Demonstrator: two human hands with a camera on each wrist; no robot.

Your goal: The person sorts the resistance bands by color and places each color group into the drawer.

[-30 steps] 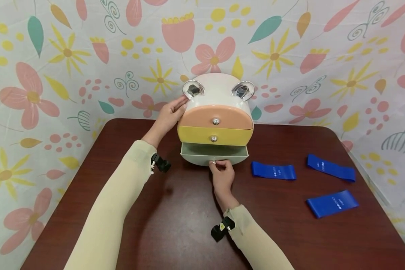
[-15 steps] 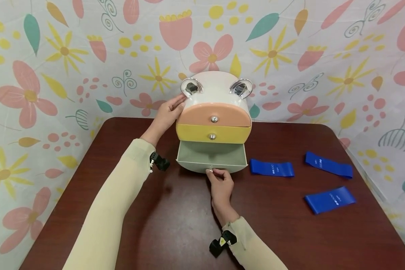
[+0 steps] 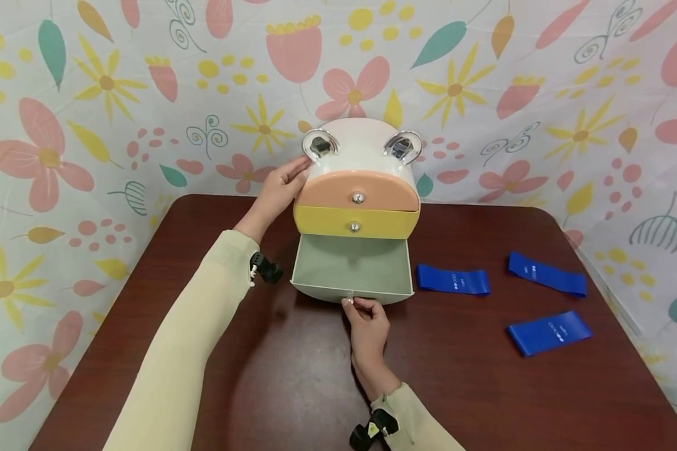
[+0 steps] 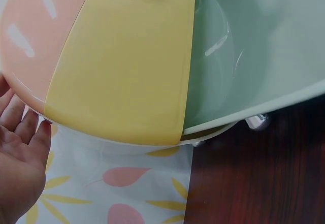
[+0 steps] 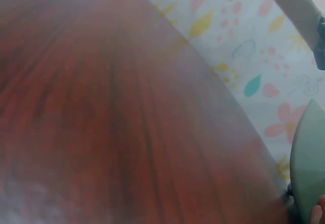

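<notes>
A small rounded drawer cabinet (image 3: 361, 144), white on top with two silver-rimmed eye shapes, stands near the back of the table. Its orange drawer (image 3: 327, 191) and yellow drawer (image 3: 321, 220) are closed. The pale green bottom drawer (image 3: 352, 257) is pulled well out, and no item shows inside it. My right hand (image 3: 369, 332) pinches that drawer's knob between thumb and forefinger. Against the cabinet's left side rests my left hand (image 3: 276, 194), its fingers fairly straight; in the left wrist view the left hand (image 4: 23, 158) touches the side edge by the orange drawer.
To the right of the cabinet lie three blue elastic bands: one beside the drawer (image 3: 453, 280), one farther back (image 3: 547, 274) and one nearer the front (image 3: 549, 333). A floral cloth (image 3: 203, 94) hangs behind the dark wooden table (image 3: 293, 388).
My right hand has drawn the green drawer farther out toward me, so more of its inside shows. The left hand has stayed at the cabinet's side.
</notes>
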